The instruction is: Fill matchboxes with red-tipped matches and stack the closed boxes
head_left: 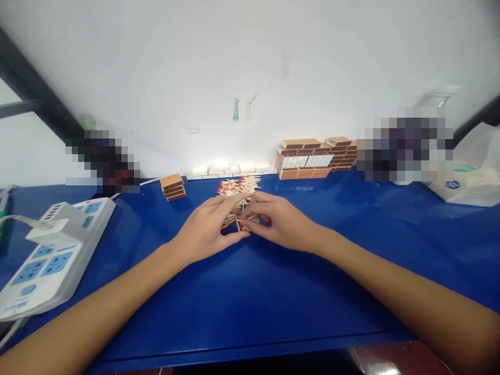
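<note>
A loose pile of red-headed matches (239, 186) lies on the blue table just beyond my hands. Between the hands sits a small white matchbox tray (254, 221) with matches in it, largely covered by fingers. My left hand (209, 226) curves around the tray's left side, its thumb along the near edge and its index finger arched over the far side. From the right, my right hand (281, 219) has thumb and fingertips pinched together on matches at the tray. Exactly how many matches it grips is hidden.
White matchbox trays (230, 169) line the wall. Stacked brown matchboxes (304, 161) stand at the back right, and a smaller matchbox stack (173, 187) at the back left. A power strip (58, 260) with a plugged-in adapter lies left; a tissue pack (466, 179) sits right.
</note>
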`<state>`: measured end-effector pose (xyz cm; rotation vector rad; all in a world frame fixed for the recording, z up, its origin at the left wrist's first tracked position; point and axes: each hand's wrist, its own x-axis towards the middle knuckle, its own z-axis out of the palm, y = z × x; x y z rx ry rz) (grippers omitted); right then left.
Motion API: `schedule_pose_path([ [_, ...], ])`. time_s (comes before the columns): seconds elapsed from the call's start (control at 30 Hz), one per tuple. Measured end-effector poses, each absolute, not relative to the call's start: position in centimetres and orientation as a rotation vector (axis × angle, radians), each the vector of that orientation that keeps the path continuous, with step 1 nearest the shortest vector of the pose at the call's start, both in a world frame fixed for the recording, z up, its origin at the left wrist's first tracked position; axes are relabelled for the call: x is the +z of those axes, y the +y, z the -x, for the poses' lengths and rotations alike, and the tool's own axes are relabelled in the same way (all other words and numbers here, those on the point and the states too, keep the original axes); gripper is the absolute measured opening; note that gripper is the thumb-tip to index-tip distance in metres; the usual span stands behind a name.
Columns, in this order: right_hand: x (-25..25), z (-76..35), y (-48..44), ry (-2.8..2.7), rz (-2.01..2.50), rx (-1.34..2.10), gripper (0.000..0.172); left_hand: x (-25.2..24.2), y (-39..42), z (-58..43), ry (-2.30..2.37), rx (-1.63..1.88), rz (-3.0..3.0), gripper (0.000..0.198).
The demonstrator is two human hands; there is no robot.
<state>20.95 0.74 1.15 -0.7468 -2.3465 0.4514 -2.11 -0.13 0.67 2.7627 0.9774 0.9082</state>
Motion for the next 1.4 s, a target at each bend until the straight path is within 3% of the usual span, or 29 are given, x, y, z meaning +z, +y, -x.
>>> schedule_pose_path([
  [0.37,1.4,-21.0,1.1,-2.327,0.842,0.453,0.008,0.7,-0.2,2.2,0.996,0.914,-2.767,0.077],
  [0.9,2.0,-22.6,1.7,-2.501,0.948,0.194,0.012,0.6,0.0,2.2,0.988,0.896,-2.751,0.08],
  [1.13,2.1,-22.6,2.0,-2.544,1.077,0.281,0.011,0.6,0.1,2.4,1.024,0.819,-2.717,0.082],
  [1.4,1.8,-22.2,1.5,-2.546,0.929,0.344,0.009,0.6,0.0,2.3,1.039,0.824,-2.738,0.081],
])
